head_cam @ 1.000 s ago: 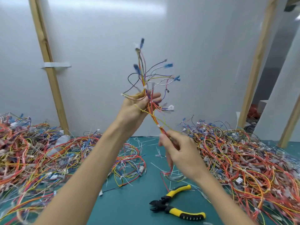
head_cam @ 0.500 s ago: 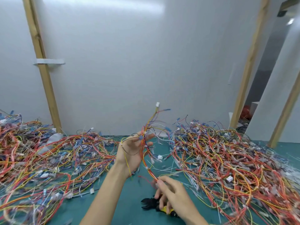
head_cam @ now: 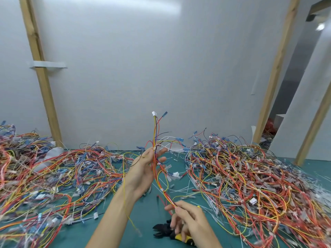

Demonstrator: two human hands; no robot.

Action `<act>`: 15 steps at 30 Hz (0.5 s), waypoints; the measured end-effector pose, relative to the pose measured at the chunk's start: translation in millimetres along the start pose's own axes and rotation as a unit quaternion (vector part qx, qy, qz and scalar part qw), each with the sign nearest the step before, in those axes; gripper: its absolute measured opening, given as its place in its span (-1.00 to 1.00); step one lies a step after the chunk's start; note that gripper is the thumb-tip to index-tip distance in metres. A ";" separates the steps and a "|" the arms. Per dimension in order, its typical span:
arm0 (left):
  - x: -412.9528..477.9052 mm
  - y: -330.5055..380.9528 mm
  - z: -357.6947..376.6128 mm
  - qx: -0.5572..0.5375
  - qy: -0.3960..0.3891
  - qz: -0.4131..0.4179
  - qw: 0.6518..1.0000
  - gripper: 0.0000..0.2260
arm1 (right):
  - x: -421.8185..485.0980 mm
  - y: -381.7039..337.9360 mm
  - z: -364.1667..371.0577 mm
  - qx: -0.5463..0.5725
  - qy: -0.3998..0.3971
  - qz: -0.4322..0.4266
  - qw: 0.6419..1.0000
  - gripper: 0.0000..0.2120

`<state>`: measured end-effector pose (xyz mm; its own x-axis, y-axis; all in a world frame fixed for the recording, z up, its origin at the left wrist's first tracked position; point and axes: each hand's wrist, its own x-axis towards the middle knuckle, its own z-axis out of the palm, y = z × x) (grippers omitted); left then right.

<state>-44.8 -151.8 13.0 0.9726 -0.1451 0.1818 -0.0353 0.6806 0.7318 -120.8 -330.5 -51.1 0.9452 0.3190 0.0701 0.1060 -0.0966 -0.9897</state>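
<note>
Left hand (head_cam: 143, 169) holds wire bundle (head_cam: 155, 133) upright | right hand (head_cam: 189, 221) pinches its near end by cutters (head_cam: 161, 230) | ties (head_cam: 162, 189) uncut, cutters not yet lifted

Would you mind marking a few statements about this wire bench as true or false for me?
1. The left hand holds the wire harness with its top end pointing up. True.
2. The cutters have red handles. False: the handle that shows is yellow.
3. The right hand pinches the harness's lower end. True.
4. Wires lie on only one side of the mat. False: there is a left pile and a right pile.
5. A white connector tops the harness. True.
</note>
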 end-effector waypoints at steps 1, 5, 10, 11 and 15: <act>0.4 1.0 -0.5 0.005 0.003 0.003 1.000 -0.68 | -0.3 0.3 -0.6 -0.004 0.006 -0.004 1.000 -0.76; 1.4 1.3 -2.0 0.021 0.000 0.013 1.000 -0.71 | -3.0 -0.2 -0.6 -0.035 0.032 -0.023 0.999 -0.77; 1.3 2.2 0.1 0.034 0.002 0.029 0.999 -0.71 | -3.5 0.7 -2.0 -0.040 0.045 -0.013 0.998 -0.77; 1.4 2.2 -0.1 0.033 0.003 0.032 0.999 -0.71 | -3.2 1.0 -2.0 -0.044 0.050 -0.010 0.998 -0.76; 2.0 5.4 1.2 0.013 0.009 0.038 0.999 -0.74 | -2.9 -0.2 -3.9 -0.059 0.069 -0.013 0.996 -0.65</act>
<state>-43.3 -149.3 18.1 0.9709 -0.0806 0.2257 -0.1150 0.6697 0.7337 -122.4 -335.1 -50.6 0.9740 0.1921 0.1205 0.1593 -0.2019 -0.9664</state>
